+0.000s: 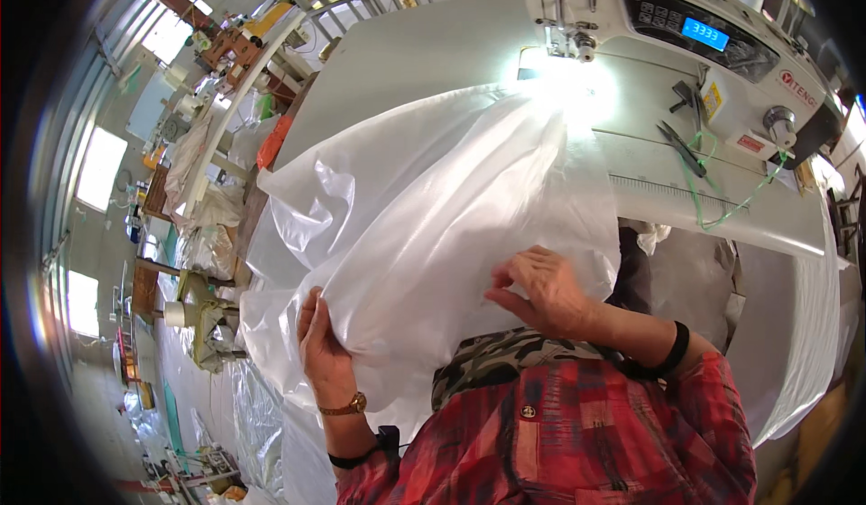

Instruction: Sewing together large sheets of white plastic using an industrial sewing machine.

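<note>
A large, glossy white sheet of thin, plastic-like material (424, 225) runs in folds from the sewing machine's lit needle area down over my lap. At the left, my left hand (325, 342) grips the sheet's edge, fingers along the fold and thumb hidden. My right hand (541, 293) is over the sheet's near right part, fingers loosely bent and thumb apart, with nothing seen between them. The white sewing machine (613, 18) has a lit display. Bright glare hides its needle and presser foot, and where the sheet passes beneath them.
Black thread snips (683, 148) and a small dark tool (683, 97) lie on the machine table (406, 49), right of the needle. Green cord (722, 221) trails toward the table's front edge. Cluttered shelves and a thread cone (176, 314) stand at the left.
</note>
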A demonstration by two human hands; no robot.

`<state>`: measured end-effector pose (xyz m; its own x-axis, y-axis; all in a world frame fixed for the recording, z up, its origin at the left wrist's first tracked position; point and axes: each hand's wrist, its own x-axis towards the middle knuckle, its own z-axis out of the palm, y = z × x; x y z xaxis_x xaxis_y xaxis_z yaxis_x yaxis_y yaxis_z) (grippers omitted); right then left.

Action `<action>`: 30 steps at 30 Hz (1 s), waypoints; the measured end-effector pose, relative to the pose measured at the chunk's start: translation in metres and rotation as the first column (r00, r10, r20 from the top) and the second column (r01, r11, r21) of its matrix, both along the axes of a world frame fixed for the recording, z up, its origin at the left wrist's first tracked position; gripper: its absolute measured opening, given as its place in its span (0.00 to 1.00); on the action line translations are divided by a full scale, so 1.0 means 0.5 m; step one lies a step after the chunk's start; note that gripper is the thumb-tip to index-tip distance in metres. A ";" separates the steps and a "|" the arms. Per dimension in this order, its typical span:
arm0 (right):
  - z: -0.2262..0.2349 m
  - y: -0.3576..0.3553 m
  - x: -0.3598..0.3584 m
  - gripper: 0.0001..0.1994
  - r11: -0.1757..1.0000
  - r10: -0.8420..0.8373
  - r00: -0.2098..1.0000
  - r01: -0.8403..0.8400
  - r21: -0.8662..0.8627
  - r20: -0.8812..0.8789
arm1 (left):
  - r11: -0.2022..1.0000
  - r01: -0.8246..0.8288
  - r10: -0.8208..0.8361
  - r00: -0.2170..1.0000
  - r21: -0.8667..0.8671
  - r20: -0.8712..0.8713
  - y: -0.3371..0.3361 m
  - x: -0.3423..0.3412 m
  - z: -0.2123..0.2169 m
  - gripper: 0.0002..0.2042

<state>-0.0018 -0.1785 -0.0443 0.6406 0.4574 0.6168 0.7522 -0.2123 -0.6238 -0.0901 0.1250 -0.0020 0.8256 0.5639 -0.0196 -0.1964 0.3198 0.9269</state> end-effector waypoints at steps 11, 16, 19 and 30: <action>-0.007 -0.033 -0.005 0.21 0.755 0.013 0.960 -0.194 -0.627 -0.281 | 0.979 0.020 -0.007 0.998 0.204 -0.061 0.060 0.059 -0.002 0.07; -0.062 -0.055 -0.023 0.22 0.596 0.075 0.907 -0.374 -0.711 -0.415 | 0.498 0.047 0.099 0.989 0.866 -0.111 0.103 0.108 -0.006 0.08; -0.068 -0.063 -0.015 0.25 0.891 0.014 0.963 -0.135 -0.433 -0.270 | -0.010 -0.138 0.167 0.976 0.990 0.137 -0.048 0.122 0.088 0.09; -0.109 0.032 -0.023 0.25 0.937 0.270 0.123 0.195 0.290 -0.955 | 0.030 0.264 -0.479 0.850 0.964 -0.218 -0.279 0.077 0.066 0.07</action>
<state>-0.0135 -0.1626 -0.0988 0.7681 0.4647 -0.4405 -0.5558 0.1421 -0.8191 -0.0514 -0.0147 0.0312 0.8599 -0.3612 0.3608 -0.5045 -0.7096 0.4919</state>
